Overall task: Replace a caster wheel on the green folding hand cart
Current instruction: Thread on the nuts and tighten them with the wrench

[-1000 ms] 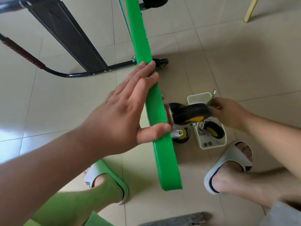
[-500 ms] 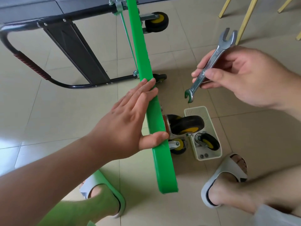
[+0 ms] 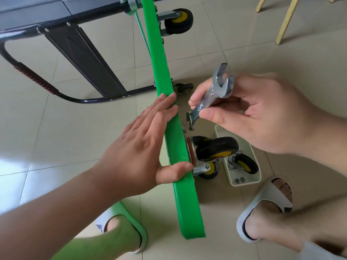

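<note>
1 wrench, right hand, lowered toward cart.

Basket partly behind right hand

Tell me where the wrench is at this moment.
In the head view the wrench is right of centre, pinched in the right hand, just right of the green cart deck and above the caster wheel and white basket.

floor: beige tiles | chair legs: pale wood, top right | slippers: white, on floor
</note>
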Demonstrator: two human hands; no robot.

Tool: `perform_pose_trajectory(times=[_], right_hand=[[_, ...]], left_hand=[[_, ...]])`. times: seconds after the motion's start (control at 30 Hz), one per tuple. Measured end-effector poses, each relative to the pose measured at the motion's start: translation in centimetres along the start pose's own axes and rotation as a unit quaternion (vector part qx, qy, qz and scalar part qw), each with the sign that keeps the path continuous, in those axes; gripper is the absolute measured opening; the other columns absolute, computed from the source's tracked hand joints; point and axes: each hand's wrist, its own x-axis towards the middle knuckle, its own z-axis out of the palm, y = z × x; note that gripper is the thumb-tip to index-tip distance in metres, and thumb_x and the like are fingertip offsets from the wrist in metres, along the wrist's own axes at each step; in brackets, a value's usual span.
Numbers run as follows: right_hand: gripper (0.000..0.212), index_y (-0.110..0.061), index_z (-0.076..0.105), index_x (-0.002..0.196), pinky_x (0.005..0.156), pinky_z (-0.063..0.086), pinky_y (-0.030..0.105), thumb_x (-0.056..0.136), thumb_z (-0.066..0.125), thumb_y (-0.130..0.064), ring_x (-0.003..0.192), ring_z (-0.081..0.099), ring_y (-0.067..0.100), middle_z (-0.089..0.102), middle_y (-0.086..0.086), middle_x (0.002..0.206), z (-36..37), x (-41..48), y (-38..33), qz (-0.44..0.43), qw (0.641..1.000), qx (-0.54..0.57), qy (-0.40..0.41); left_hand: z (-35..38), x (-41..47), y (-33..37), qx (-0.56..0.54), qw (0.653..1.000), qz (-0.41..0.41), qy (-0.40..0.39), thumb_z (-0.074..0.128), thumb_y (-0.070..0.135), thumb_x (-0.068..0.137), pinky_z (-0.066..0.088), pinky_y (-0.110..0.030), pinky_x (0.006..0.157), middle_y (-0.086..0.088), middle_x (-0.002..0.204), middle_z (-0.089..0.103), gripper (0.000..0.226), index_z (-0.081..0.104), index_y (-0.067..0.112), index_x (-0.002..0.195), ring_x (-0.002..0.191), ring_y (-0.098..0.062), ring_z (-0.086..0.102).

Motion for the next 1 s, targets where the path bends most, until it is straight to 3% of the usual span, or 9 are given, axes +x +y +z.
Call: perform_pose_trajectory(times=[0.1,0.37,0.53,0.63,0.83,1.0], right_hand=[[0.018,-0.010,0.071,0.114,0.087,0.055,0.016,0.096,0.069,-0.011,0.095,0.071,0.007,0.073,-0.003,0.102,0.4,0.2,0.2,0.006,1.000,0.005,-0.004],[0.017,-0.012,0.069,0.115,0.087,0.061,0.045,0.099,0.065,-0.018,0.096,0.074,0.025,0.074,0.006,0.101,2.0,2.3,1.8,0.096,0.990,0.105,0.011],[0.016,-0.013,0.070,0.114,0.086,0.062,0.039,0.099,0.068,-0.017,0.096,0.074,0.023,0.075,0.000,0.103,2.5,3.3,2.3,0.119,0.985,0.125,0.001],[0.015,-0.012,0.072,0.112,0.082,0.064,0.034,0.099,0.067,-0.015,0.094,0.075,0.019,0.075,0.001,0.100,2.9,3.6,2.8,0.163,0.975,0.150,0.028],[0.010,-0.007,0.070,0.100,0.071,0.060,0.020,0.101,0.061,-0.008,0.076,0.076,0.011,0.076,-0.004,0.077,3.7,5.3,5.1,0.335,0.902,0.267,0.055],[0.012,0.000,0.064,0.095,0.069,0.064,0.027,0.100,0.062,-0.010,0.066,0.074,0.019,0.076,0.008,0.070,5.2,5.1,7.1,0.488,0.797,0.351,0.052]], left_hand=[[0.0,0.0,0.0,-0.004,1.000,-0.003,-0.003,0.036,0.091,0.088,-0.004,-0.016,0.128,-0.001,0.177,0.011,0.106,0.025,0.015,0.161,0.163,-0.007,-0.001],[0.1,0.0,-0.2,-0.005,1.000,0.007,0.007,0.040,0.089,0.089,0.015,-0.039,0.133,-0.002,0.176,0.015,0.106,0.028,0.012,0.160,0.164,-0.012,0.005],[0.1,-0.1,-0.3,-0.014,1.000,0.016,0.015,0.036,0.089,0.090,0.018,-0.041,0.132,-0.004,0.175,0.019,0.101,0.030,0.014,0.158,0.164,-0.014,0.009],[0.2,-0.1,-0.3,-0.012,1.000,0.016,0.013,0.036,0.090,0.090,0.014,-0.035,0.133,-0.004,0.175,0.019,0.101,0.030,0.014,0.157,0.164,-0.014,0.008],[0.1,0.0,-0.1,-0.012,1.000,0.012,0.007,0.037,0.089,0.090,0.019,-0.043,0.131,-0.004,0.176,0.016,0.104,0.030,0.012,0.158,0.164,-0.013,0.007],[0.1,0.0,-0.1,-0.011,1.000,0.009,0.003,0.038,0.089,0.089,0.018,-0.042,0.131,-0.003,0.176,0.015,0.105,0.031,0.011,0.158,0.164,-0.013,0.006]])
